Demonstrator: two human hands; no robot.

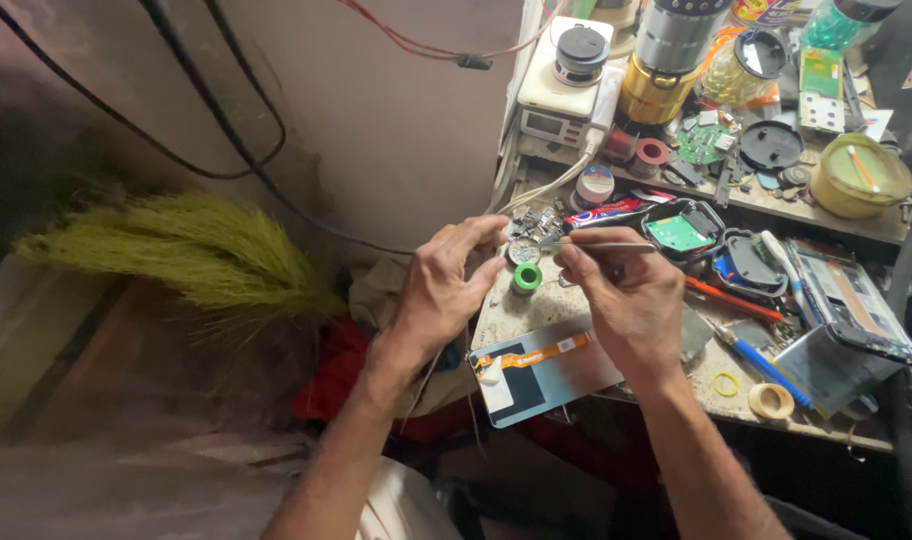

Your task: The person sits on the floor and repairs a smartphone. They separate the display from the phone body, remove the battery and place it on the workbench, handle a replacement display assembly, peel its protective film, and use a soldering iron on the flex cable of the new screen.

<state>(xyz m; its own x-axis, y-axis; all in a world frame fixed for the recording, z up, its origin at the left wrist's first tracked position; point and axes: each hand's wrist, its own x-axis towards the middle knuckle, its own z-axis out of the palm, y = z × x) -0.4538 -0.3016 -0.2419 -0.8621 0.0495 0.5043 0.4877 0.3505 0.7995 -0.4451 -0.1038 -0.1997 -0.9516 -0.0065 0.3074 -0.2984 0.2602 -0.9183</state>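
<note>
**Tiny part, tweezer work**

Right hand (631, 300) pinching slim metal tweezers (601, 246). Left hand (446, 285) fingertips closed round sth small over bench edge (536, 305), just above green solder reel (526, 278). Prob. light, fragile; best gripped by edges.

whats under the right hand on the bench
Under the right hand lies a flat phone screen panel, back side up, with an orange flex ribbon across it. The panel's right end is covered by the hand and wrist, so it cannot be seen.
</note>
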